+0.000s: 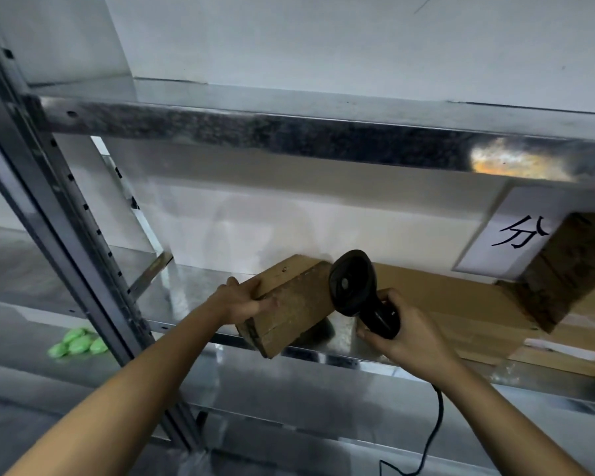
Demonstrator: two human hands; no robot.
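A small brown cardboard box sits tilted at the front edge of a metal shelf. My left hand grips the box's left end, thumb on top and fingers down its front. My right hand holds the handle of a black handheld barcode scanner. The scanner's head is close against the box's right end. Its black cable hangs down from the handle.
A flat cardboard sheet lies on the shelf to the right. A white sign with a black character hangs from the upper shelf beam, next to a brown box. Green objects lie lower left beyond the upright post.
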